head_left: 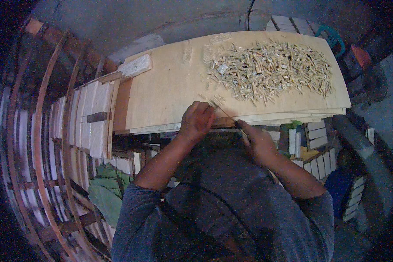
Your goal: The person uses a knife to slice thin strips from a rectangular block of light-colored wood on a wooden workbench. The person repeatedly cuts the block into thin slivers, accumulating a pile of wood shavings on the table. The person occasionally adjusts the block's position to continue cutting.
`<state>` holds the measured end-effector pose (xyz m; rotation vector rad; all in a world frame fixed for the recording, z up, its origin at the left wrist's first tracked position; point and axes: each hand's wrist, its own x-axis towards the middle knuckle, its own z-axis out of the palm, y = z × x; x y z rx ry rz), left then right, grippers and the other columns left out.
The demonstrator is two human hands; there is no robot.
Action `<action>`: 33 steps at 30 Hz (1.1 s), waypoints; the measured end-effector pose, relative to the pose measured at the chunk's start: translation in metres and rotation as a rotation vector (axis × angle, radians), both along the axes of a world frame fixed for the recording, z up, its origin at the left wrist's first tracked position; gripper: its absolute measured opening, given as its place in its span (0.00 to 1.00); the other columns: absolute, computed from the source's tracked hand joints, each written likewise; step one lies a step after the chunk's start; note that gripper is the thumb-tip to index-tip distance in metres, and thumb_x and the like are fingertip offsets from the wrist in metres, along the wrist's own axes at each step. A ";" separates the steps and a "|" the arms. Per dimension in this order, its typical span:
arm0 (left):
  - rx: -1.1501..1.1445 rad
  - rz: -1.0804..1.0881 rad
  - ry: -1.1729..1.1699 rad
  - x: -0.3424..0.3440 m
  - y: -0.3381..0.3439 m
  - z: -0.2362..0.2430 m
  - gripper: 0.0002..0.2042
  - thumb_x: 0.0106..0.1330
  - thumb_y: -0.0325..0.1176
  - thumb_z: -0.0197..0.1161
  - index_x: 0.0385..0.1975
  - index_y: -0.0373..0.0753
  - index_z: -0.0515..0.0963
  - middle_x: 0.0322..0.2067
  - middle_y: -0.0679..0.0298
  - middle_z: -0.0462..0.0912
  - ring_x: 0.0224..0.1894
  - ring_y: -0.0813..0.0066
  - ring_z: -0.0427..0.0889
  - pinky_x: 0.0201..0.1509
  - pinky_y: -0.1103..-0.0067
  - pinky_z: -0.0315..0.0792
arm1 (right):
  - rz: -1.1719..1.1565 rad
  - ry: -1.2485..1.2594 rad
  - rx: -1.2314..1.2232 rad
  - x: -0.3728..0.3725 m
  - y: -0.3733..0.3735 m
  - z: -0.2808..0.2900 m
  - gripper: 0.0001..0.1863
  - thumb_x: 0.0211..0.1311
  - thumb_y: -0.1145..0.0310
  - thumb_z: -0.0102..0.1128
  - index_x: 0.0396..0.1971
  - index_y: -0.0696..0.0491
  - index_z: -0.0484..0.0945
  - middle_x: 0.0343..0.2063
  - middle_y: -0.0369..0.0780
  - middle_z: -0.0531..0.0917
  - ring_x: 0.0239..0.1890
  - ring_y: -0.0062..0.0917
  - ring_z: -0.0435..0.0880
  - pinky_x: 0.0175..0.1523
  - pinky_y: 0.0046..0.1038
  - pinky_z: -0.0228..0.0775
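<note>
My right hand is closed round the dark handle of a thin, knife-like tool. Its narrow blade slants up and left over the near edge of a pale plywood board, with its tip close to my left hand. The fingers of that left hand are curled in a pinch at the board's edge; whatever they hold is hidden. Several small pale slivers lie just past the blade tip. Farther right on the board spreads a large pile of short wooden pieces.
A whitish block rests at the board's left end. Racks of pale slabs and upright wooden bars stand on the left. Green cloth hangs below them. Stacked white blocks sit under the board at right, near a blue object.
</note>
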<state>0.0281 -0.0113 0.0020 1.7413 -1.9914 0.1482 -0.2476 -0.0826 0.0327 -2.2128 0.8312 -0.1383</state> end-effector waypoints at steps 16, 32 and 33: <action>0.006 0.011 -0.075 -0.001 -0.002 -0.002 0.13 0.55 0.29 0.71 0.40 0.39 0.81 0.41 0.59 0.80 0.44 0.56 0.80 0.47 0.63 0.78 | 0.013 -0.048 0.065 0.023 -0.010 -0.016 0.33 0.66 0.71 0.61 0.72 0.45 0.69 0.54 0.55 0.85 0.55 0.54 0.85 0.57 0.49 0.79; 0.125 0.133 0.151 0.000 -0.002 -0.008 0.11 0.61 0.29 0.69 0.43 0.38 0.82 0.46 0.56 0.82 0.48 0.53 0.83 0.52 0.62 0.80 | -0.186 -0.189 0.038 0.007 -0.023 0.031 0.25 0.74 0.67 0.57 0.69 0.50 0.72 0.54 0.55 0.85 0.53 0.52 0.87 0.58 0.48 0.80; 0.093 0.095 0.124 0.003 -0.005 -0.019 0.11 0.63 0.30 0.67 0.44 0.38 0.81 0.47 0.55 0.82 0.50 0.51 0.82 0.54 0.61 0.80 | -0.212 -0.194 0.029 0.008 -0.026 0.036 0.25 0.74 0.67 0.58 0.69 0.50 0.72 0.54 0.55 0.85 0.53 0.51 0.87 0.57 0.47 0.80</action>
